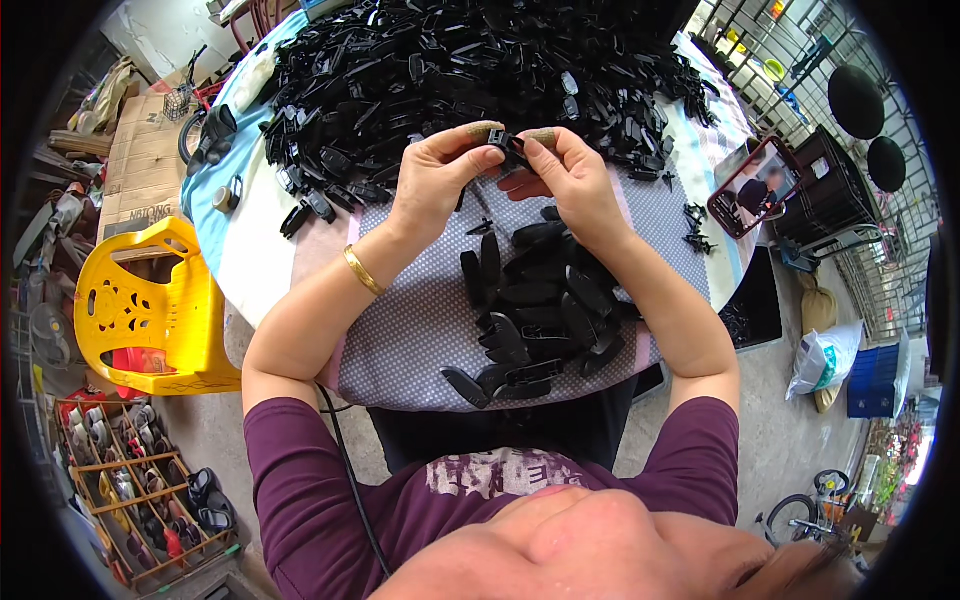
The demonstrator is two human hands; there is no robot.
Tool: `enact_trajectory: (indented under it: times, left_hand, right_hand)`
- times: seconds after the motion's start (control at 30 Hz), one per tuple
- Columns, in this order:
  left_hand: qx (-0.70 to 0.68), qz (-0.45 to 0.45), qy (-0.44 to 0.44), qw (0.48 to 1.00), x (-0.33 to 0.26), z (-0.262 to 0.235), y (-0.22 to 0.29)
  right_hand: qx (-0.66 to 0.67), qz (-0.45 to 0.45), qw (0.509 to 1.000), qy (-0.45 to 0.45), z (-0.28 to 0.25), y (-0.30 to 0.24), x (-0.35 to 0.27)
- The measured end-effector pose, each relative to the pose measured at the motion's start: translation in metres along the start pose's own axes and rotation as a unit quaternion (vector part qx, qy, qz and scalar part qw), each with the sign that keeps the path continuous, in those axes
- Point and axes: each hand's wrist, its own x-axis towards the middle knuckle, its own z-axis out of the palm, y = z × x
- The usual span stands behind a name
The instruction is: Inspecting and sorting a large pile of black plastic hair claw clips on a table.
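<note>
My left hand [437, 175] and my right hand [562, 172] meet above the table, both pinching one small black plastic part [503, 142] between thumbs and forefingers, which wear tan fingertip wraps. A gold bangle [363, 270] circles my left wrist. Behind the hands a big heap of black plastic parts [470, 65] covers the far half of the round table [250, 250]. Below my right forearm lies a smaller pile of long black pieces [540, 310] on a grey dotted cloth [415, 320].
A phone in a red case [752, 186] lies at the table's right edge beside several tiny black bits [696, 228]. A yellow plastic chair [150, 310] stands to the left, a shoe rack [140, 490] below it. Bags [825, 360], a blue crate [878, 380] and railings sit right.
</note>
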Motion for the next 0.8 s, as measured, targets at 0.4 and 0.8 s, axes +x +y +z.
enact_trajectory:
  times: [0.4, 0.8]
  left_hand:
    - [0.084, 0.009, 0.016, 0.996, -0.007, 0.013, 0.004]
    - [0.152, 0.039, -0.101, 0.983, 0.001, -0.005, 0.016]
  right_hand:
    - [-0.099, -0.061, 0.993, 0.035, 0.006, 0.002, -0.003]
    - [-0.238, -0.004, 0.969, -0.071, -0.003, -0.008, -0.005]
